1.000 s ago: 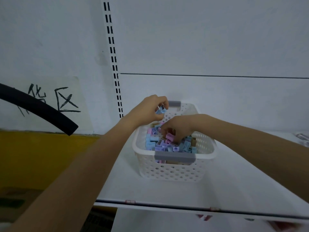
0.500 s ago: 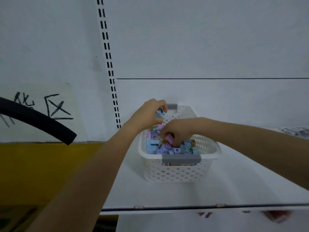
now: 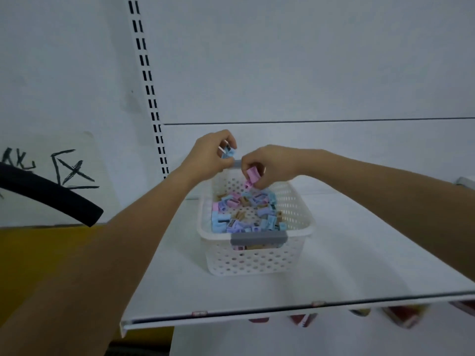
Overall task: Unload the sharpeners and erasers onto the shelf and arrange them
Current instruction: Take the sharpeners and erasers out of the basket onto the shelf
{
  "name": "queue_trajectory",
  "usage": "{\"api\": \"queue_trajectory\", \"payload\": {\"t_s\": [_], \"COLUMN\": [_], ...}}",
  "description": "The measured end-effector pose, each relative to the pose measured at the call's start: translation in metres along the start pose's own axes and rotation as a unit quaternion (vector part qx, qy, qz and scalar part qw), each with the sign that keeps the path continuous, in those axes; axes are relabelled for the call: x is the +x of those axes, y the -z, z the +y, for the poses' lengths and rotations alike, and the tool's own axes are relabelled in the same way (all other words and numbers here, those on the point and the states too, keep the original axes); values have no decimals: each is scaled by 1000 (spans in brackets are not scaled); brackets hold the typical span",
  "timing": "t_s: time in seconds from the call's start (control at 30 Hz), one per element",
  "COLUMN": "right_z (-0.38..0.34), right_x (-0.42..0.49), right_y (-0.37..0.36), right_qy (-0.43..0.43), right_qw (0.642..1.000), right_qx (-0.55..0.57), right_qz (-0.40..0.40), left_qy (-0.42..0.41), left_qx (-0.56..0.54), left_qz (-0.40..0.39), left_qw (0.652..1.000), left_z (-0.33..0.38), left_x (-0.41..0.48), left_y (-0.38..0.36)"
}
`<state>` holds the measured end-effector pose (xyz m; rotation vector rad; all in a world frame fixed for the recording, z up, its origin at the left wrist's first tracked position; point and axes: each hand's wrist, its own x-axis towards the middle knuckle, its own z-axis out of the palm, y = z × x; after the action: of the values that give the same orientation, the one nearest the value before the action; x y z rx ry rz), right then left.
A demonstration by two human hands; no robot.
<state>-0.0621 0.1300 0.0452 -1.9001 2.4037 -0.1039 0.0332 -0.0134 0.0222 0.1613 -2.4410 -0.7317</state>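
Observation:
A white perforated basket [image 3: 257, 260] with grey handles stands on the white shelf [image 3: 359, 253]. It holds several small blue, pink, purple and tan sharpeners [image 3: 244, 217]. My left hand [image 3: 210, 155] hovers over the basket's far left corner and grips blue sharpeners [image 3: 228, 152]. My right hand [image 3: 270, 165] is just above the far end of the basket and pinches pink sharpeners [image 3: 250, 177].
A slotted white upright [image 3: 149, 86] runs up the back wall left of the basket. A black curved tube [image 3: 51, 194] crosses the left side before a yellow panel [image 3: 46, 253]. Packaged goods [image 3: 401, 314] show below the shelf's front edge.
Both hands have lifted out of the pile. The right hand came up holding pink sharpeners; the left hand still holds blue ones. The view has tilted so the basket sits lower.

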Motion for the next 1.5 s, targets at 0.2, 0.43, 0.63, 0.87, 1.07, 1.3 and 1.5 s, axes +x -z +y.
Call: {"api": "queue_trajectory", "payload": {"t_s": [0.2, 0.43, 0.63, 0.87, 1.07, 1.3, 1.5], "right_z": [26, 106, 187, 271, 336, 421, 509], "right_x": [-54, -179, -318, -467, -560, -625, -634], "right_y": [44, 46, 27, 0, -13, 10, 39], "right_qy": [-29, -120, -197, -302, -382, -439, -445], "right_qw": [998, 990, 978, 949, 916, 889, 881], "right_qx": [27, 53, 34, 74, 85, 73, 72], "right_qz": [47, 49, 49, 58, 84, 106, 145], "left_qy": [-27, -82, -142, -205, -275, -287, -266], "left_qx": [-6, -34, -34, -25, -31, -54, -95], "left_qz": [3, -25, -103, -212, -273, -271, -255], "left_qw": [1000, 996, 984, 955, 921, 917, 925], "left_z": [55, 155, 265, 383, 467, 518, 542], "left_x": [21, 41, 63, 89, 110, 174, 235], "left_y": [1, -76, -197, -340, -441, -523, -590]}}
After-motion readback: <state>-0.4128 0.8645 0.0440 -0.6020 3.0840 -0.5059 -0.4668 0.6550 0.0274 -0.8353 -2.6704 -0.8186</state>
